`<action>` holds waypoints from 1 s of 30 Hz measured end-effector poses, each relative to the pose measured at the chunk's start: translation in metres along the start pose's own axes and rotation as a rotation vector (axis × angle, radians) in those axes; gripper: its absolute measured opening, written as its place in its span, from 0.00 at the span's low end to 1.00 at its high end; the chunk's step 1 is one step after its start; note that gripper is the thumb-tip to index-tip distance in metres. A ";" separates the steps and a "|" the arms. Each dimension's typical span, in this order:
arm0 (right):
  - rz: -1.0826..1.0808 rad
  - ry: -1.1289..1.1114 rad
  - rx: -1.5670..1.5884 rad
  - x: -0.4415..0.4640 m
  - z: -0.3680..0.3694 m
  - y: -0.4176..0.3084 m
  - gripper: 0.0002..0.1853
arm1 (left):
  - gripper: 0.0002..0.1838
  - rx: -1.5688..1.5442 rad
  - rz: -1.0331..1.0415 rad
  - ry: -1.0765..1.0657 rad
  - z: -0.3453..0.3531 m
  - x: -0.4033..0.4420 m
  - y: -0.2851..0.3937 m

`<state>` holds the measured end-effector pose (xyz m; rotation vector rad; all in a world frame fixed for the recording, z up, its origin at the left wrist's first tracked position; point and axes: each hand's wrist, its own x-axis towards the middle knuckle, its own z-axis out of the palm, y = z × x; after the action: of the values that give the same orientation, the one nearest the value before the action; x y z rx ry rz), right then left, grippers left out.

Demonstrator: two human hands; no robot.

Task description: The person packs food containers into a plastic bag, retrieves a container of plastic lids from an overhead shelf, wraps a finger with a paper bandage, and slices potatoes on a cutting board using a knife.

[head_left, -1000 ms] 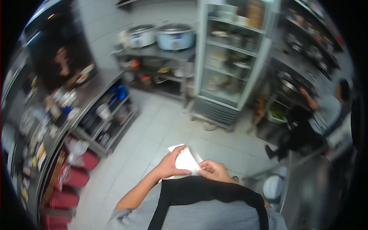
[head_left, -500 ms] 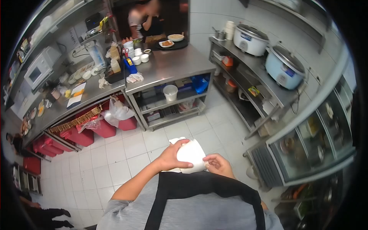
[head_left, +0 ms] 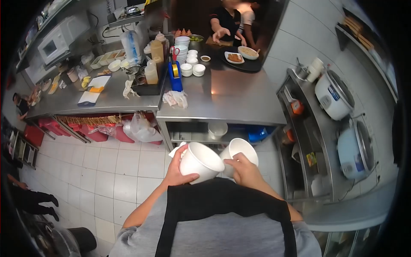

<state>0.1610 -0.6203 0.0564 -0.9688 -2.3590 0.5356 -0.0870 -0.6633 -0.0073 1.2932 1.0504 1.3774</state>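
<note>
My left hand [head_left: 176,170] is wrapped round a deep white bowl [head_left: 199,162], tilted with its mouth facing up and to the right. Behind those fingers a bit of white cloth or paper [head_left: 177,149] sticks out. In my right hand [head_left: 245,169] a second deep white bowl [head_left: 244,147] is gripped at the near side of its rim, thumb and fingers closed. The two bowls are side by side in front of my apron, close together; whether they touch is hard to tell. Both insides look plain white where they show.
Ahead stands a steel counter [head_left: 231,100] with stacked small white bowls [head_left: 186,70], a blue tape dispenser [head_left: 175,77] and a black tray [head_left: 250,65] of food. Two people stand beyond it. Rice cookers [head_left: 335,95] line the right shelf. Another person's legs [head_left: 36,199] show at left.
The white bowls, held together before, are now apart, one in each hand. My view has shifted closer to the counter. A person behind the counter now reaches out a hand.
</note>
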 end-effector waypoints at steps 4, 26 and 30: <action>0.016 0.026 0.123 0.089 0.010 0.036 0.17 | 0.54 -0.126 0.089 0.023 -0.019 0.098 -0.013; -0.170 -0.078 -0.627 0.532 -0.035 0.473 0.13 | 0.39 0.463 -0.093 1.184 -0.066 0.090 0.003; -0.234 -0.063 -0.702 0.601 -0.003 0.507 0.14 | 0.37 0.587 -0.190 1.419 -0.013 0.045 0.026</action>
<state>0.0646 0.1560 -0.0207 -0.9327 -2.7205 -0.3919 -0.1020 -0.6239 0.0256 0.3377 2.5698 1.8784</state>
